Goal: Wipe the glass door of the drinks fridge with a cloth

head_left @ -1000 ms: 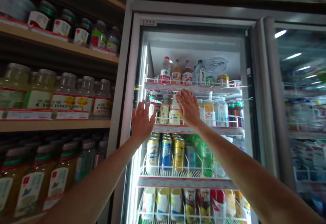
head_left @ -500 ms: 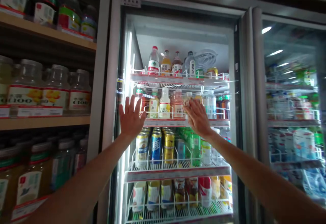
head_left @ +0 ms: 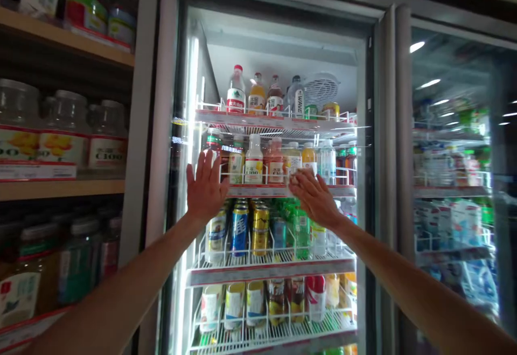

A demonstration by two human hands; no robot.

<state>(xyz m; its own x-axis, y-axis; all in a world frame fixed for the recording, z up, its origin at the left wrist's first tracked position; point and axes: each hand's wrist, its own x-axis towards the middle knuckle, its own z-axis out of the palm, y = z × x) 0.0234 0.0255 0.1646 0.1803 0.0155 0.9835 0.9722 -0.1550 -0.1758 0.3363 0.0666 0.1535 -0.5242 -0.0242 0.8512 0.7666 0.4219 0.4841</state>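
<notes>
My left hand (head_left: 205, 187) lies flat with fingers spread against the glass door (head_left: 274, 29) of a lit drinks fridge, near its left side. Farther right, my right hand (head_left: 319, 200) presses a small crumpled, pale cloth (head_left: 294, 179) to the same glass, its fingers over it. Most of the cloth is hidden under the hand. Behind the glass, level with both hands, stands a shelf row of bottles, among them a white-capped bottle (head_left: 253, 161). Cans, such as a blue can (head_left: 239, 230), stand on the shelf below.
At the left, open wooden shelves (head_left: 60, 188) carry several large bottles. A metal door frame (head_left: 398, 182) runs down to the right of my right hand, and another glass-fronted fridge with packed drinks (head_left: 452, 220) stands beyond it.
My right hand with the cloth has slid downward and slightly right on the glass. My left hand stays spread on the door. The view has turned a little to the right.
</notes>
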